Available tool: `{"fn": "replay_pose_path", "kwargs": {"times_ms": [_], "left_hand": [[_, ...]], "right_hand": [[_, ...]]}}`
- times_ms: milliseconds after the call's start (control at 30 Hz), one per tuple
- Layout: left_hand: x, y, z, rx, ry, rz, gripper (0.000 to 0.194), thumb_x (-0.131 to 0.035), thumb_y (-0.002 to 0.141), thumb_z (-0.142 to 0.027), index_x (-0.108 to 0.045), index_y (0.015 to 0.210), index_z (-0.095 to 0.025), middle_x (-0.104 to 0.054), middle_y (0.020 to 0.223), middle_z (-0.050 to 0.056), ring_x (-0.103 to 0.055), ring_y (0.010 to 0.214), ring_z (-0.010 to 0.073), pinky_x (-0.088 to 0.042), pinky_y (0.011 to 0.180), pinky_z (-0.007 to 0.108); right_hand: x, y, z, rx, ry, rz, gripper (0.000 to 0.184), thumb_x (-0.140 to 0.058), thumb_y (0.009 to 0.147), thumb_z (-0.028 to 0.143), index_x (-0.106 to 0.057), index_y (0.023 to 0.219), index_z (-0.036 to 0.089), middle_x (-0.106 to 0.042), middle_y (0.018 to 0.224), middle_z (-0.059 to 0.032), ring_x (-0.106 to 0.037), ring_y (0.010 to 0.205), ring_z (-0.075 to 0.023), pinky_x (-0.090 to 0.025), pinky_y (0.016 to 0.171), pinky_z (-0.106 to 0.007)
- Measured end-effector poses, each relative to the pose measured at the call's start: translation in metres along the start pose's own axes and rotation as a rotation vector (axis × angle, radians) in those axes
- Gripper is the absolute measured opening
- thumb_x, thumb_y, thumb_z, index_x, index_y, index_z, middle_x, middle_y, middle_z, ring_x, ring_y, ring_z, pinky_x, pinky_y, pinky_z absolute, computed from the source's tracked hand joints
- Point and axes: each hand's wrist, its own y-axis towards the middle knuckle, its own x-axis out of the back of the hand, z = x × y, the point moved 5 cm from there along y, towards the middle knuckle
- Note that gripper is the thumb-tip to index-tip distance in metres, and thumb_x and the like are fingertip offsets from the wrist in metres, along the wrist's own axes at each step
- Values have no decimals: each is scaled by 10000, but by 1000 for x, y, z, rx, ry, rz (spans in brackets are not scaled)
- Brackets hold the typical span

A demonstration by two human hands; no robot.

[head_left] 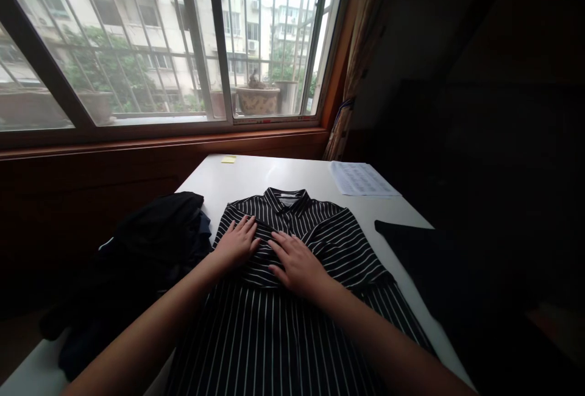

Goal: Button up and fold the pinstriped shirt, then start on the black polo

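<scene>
A black shirt with white stripes (283, 329) lies spread on the white table (297, 170), its collar toward the window. Both sleeves are folded inward across the chest. My left hand (237, 240) rests on the folded sleeve at the left, fingers spread and palm down. Close beside it, my right hand (295, 259) lies flat on the sleeve fabric near the middle of the chest, fingers apart. Neither hand grips the cloth. The shirt's lower hem runs out of view at the bottom.
A heap of dark clothes (150, 243) sits at the table's left edge. Another dark cloth (411, 250) lies along the right edge. Printed papers (363, 178) and a yellow sticky note (228, 159) are at the far end, below a barred window (159, 42) and a curtain (351, 91).
</scene>
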Motion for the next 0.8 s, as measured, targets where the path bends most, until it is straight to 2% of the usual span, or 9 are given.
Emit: {"fn": "replay_pose_path", "kwargs": {"times_ms": [133, 267, 433, 633, 733, 800], "left_hand": [[-20, 28, 21, 58, -6, -1, 621, -287, 1018, -517, -320, 1541, -184, -219, 1627, 79, -161, 1520, 285, -151, 1217, 542], [-25, 36, 52, 60, -9, 26, 633, -276, 1008, -566, -278, 1556, -250, -177, 1639, 14, -150, 1525, 233, -135, 1232, 468], [-27, 38, 80, 116, -4, 33, 657, -225, 1015, -564, -264, 1560, -199, -157, 1645, 47, -134, 1528, 234, -153, 1228, 458], [-25, 38, 84, 125, -9, 27, 660, -235, 1016, -557, -266, 1558, -181, -169, 1642, 66, -136, 1527, 236, -167, 1226, 467], [-20, 38, 81, 119, -12, 14, 639, -282, 1015, -533, -303, 1543, -175, -208, 1629, 98, -185, 1515, 280, -200, 1207, 530], [-13, 38, 74, 102, -13, -15, 615, -325, 1012, -501, -347, 1523, -160, -247, 1616, 127, -215, 1502, 319, -201, 1193, 581]], "right_hand": [[-23, -2, -2, -13, 6, 130, 671, -333, 999, 598, -359, 1536, 197, -238, 1635, -75, -184, 1512, -275, -162, 1227, -497], [-23, -7, -5, -20, 40, 142, 669, -308, 1002, 609, -334, 1548, 223, -188, 1646, -52, -146, 1521, -257, -116, 1236, -481], [-21, -8, -5, -38, 73, 135, 645, -331, 1002, 595, -345, 1542, 242, -201, 1644, -49, -156, 1519, -255, -110, 1235, -487], [-19, -8, -5, -22, 102, 123, 626, -370, 1003, 561, -369, 1531, 226, -259, 1630, -62, -194, 1511, -253, -139, 1234, -484], [-9, -11, -12, 20, 116, 87, 600, -391, 1009, 520, -370, 1528, 218, -300, 1616, -66, -241, 1498, -237, -161, 1235, -476], [2, -14, -26, 11, 110, 19, 576, -393, 1017, 488, -381, 1520, 207, -337, 1600, -72, -271, 1487, -237, -180, 1233, -484]]}}
